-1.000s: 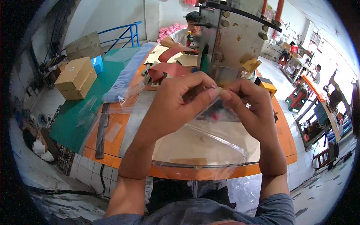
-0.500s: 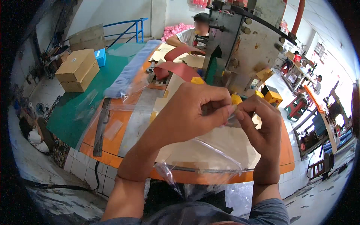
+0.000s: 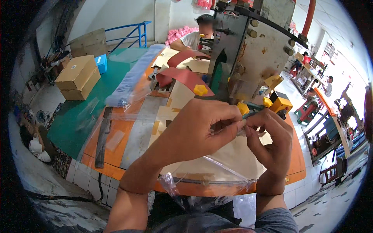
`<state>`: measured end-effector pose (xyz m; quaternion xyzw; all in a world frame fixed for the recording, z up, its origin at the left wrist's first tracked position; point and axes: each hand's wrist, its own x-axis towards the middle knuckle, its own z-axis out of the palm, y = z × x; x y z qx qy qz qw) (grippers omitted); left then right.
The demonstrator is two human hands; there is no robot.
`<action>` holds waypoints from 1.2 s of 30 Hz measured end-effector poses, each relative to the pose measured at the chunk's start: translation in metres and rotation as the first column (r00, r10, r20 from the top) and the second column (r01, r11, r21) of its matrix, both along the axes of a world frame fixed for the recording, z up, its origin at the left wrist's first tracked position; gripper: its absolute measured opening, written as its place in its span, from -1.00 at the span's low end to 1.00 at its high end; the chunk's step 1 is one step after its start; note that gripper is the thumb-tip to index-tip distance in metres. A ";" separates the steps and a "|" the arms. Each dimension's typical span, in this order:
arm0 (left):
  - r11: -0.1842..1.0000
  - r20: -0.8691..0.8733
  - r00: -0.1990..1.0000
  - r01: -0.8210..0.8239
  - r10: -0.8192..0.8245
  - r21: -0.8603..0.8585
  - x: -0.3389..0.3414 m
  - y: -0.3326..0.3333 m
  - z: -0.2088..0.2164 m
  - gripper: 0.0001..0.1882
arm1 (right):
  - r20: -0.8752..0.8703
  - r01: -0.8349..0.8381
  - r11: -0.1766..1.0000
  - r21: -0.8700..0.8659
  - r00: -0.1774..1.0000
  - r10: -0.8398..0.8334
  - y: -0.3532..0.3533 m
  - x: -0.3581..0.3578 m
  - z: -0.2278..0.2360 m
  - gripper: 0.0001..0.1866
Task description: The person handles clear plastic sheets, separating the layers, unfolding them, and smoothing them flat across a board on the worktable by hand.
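Both my hands meet over the near part of the orange worktable, in front of the press machine. My left hand is closed in a pinch, thumb against forefinger. Touching its fingertips, my right hand is pinched in the same way. A small translucent bit shows by the fingertips, but what they hold is mostly hidden. Below the hands, a sheet of clear plastic film lies over beige card and drapes past the table's front edge. My lap is partly covered by more clear plastic.
The metal press with yellow knobs rises just beyond my hands. A dark steel bar lies on the left. Further off are red strips, cardboard boxes on a green surface, and a co-worker seated behind the table.
My hands remain pinched together at nearly the same place, slightly lower in the view. The whole scene has shifted a little with my head. The co-worker's head has moved slightly.
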<state>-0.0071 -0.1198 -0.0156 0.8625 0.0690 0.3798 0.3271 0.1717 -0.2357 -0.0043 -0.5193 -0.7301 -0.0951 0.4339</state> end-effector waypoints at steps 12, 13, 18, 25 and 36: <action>0.996 0.007 0.999 -0.049 0.049 0.078 0.010 0.000 -0.011 -0.85 | -0.007 0.072 0.997 0.019 0.997 -0.072 0.002 0.008 -0.009 -0.88; 0.996 0.006 0.999 -0.048 0.048 0.075 0.011 -0.001 -0.010 -0.85 | -0.034 0.071 0.997 0.002 0.997 -0.071 0.001 0.008 -0.009 -0.88; 0.999 -0.047 0.998 -0.036 0.036 -0.011 0.010 -0.002 -0.011 -0.81 | -0.025 0.083 0.996 -0.017 0.996 -0.084 0.003 0.010 -0.010 -0.88; 1.000 -0.097 0.995 -0.007 0.009 0.027 0.011 -0.005 -0.012 -0.83 | -0.008 0.057 0.998 -0.028 0.998 -0.057 0.001 0.014 -0.009 -0.84; 0.995 -0.113 0.990 -0.073 0.080 0.068 0.016 -0.003 -0.018 -0.83 | 0.054 0.103 0.995 0.019 0.993 -0.104 0.004 0.014 -0.014 -0.84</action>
